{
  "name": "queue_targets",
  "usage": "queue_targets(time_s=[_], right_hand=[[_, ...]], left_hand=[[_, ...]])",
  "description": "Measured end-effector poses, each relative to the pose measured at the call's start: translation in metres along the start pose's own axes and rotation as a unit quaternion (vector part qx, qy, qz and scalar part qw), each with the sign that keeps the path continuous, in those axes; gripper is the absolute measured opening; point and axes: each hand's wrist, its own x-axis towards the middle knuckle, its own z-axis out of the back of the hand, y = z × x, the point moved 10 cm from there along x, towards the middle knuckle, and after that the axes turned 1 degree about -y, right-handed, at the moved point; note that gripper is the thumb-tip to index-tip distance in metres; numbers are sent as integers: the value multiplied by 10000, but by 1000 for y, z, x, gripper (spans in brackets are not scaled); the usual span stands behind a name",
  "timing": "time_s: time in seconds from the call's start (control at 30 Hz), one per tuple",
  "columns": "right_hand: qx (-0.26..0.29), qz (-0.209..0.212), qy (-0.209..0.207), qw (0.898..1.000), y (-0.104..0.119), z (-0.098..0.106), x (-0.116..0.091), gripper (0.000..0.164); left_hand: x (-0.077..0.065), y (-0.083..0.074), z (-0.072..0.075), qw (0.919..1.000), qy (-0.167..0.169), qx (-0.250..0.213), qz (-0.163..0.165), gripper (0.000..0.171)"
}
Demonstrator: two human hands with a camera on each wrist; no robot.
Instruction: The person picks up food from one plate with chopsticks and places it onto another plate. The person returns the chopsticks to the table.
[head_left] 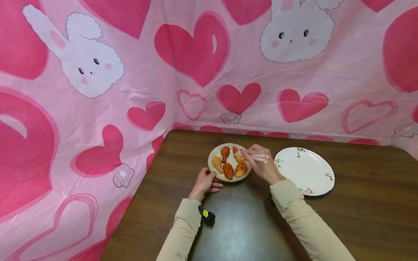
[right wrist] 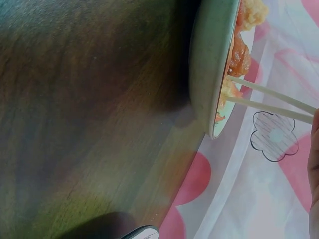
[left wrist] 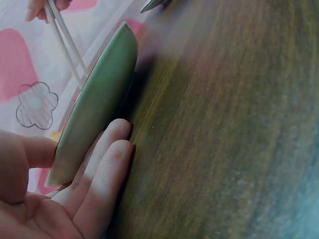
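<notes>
Right hand, fingers clamped on slim pale chopsticks, tips at glossy red-brown and golden food pieces; left hand, fingers pinching the shallow round plate.

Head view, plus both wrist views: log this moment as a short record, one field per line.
left hand: holds the small plate, thumb at rim, fingers against underside
right hand: holds chopsticks
chopstick tips: at a golden piece; whether they grip it is unclear
small plate contents: several pieces of food, including a drumstick
oval plate: white, floral, right of the small plate
surface: dark wooden table
backdrop: pink, with hearts and rabbits
</notes>
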Motion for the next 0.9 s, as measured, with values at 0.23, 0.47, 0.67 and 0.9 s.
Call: queue_targets(time_s=[0.23, 0.47, 0.67, 0.9], right_hand=[[112, 47, -280, 9995, -1, 8, -2, 11], [175, 91, -375, 9991, 2, 14, -4, 14], [199, 54, -342, 9992, 3, 14, -5, 12], [118, 158, -377, 9991, 5, 18, -7, 19]], left_hand=[[2, 1, -2, 10000, 26, 81, -46, 38], [2, 1, -2, 10000, 31, 71, 8, 37], [0, 0, -1, 10000, 8, 70, 21, 36], [2, 1, -1, 9999, -45, 104, 83, 35]])
